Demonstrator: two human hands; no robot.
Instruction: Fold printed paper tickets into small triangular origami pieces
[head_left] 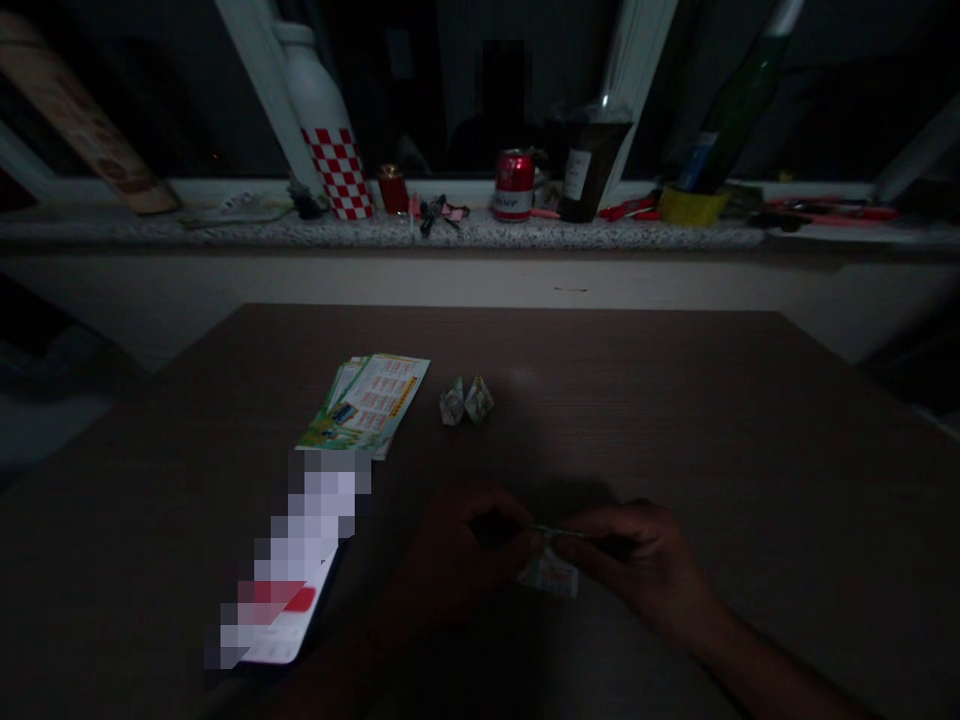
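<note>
Between my two hands is a small folded piece of printed paper (553, 574), pale with green and coloured print. My left hand (480, 535) pinches its left side between thumb and fingers. On the right, my right hand (637, 545) pinches the upper edge the same way. Both hands are close together just above the table, in dim light. Beyond them stand two small folded paper shapes (478, 400), side by side and pointed at the top. A stack of printed cards (379, 395) with calendar-like grids lies left of these shapes.
A lit phone (281, 640), its screen partly blurred, lies on the brown table (637, 400) at left. Along the granite windowsill (457, 235) stand a white bottle with red checks (337, 165), a red can (514, 185), a dark pouch (589, 170) and a green bottle (731, 110).
</note>
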